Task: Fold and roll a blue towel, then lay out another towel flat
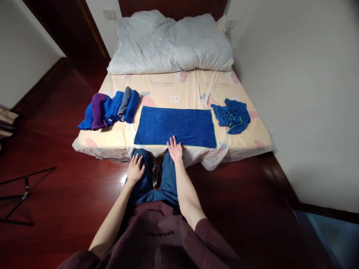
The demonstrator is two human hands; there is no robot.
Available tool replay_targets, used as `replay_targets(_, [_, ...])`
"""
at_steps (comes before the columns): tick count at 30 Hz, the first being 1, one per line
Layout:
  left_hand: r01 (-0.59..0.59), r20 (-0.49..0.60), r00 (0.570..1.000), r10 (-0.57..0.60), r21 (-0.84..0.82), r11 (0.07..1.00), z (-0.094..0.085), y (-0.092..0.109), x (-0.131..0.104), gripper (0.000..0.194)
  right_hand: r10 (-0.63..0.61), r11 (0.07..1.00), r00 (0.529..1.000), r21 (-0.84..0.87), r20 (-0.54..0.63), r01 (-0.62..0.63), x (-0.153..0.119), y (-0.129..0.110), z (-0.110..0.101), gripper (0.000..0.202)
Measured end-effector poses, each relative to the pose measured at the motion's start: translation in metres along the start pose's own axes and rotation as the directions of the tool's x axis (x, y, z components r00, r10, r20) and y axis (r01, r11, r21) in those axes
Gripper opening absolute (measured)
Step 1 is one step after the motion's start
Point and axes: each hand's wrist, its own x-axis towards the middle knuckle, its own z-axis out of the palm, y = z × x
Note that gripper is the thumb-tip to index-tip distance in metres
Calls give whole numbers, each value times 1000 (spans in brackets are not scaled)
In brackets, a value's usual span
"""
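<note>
A blue towel (pixel 175 126) lies spread flat near the front edge of the bed (pixel 193 87). My right hand (pixel 175 148) rests palm down on the towel's near edge, fingers apart, holding nothing. My left hand (pixel 135 169) lies flat on my left knee, fingers spread. To the left on the bed sits a row of folded towels (pixel 109 108), blue, purple and grey. On the right side of the bed lies a crumpled blue towel (pixel 232 116) with green trim.
A white duvet (pixel 171 41) is bunched at the head of the bed. A white wall (pixel 303 93) runs along the bed's right side. Dark red wooden floor (pixel 61 179) surrounds the bed; a black stand (pixel 24 194) lies on it at left.
</note>
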Motion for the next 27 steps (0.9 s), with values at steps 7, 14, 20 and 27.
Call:
replay_targets(7, [12, 11, 1000, -12, -10, 1000, -2, 1, 1, 59, 28, 1000, 1000, -9, 10, -28, 3, 1, -2, 48])
replay_targets(14, [28, 25, 999, -27, -21, 999, -3, 2, 2, 58, 6, 1000, 1000, -30, 8, -6, 3, 1, -2, 47])
replay_targets(20, [10, 20, 1000, -10, -14, 1000, -2, 1, 2, 60, -3, 1000, 1000, -29, 25, 3, 4, 2, -3, 47])
replay_targets(27, [-11, -9, 1000, 11, -31, 999, -2, 0, 5, 59, -35, 998, 997, -61, -69, 31, 6, 9, 5, 44])
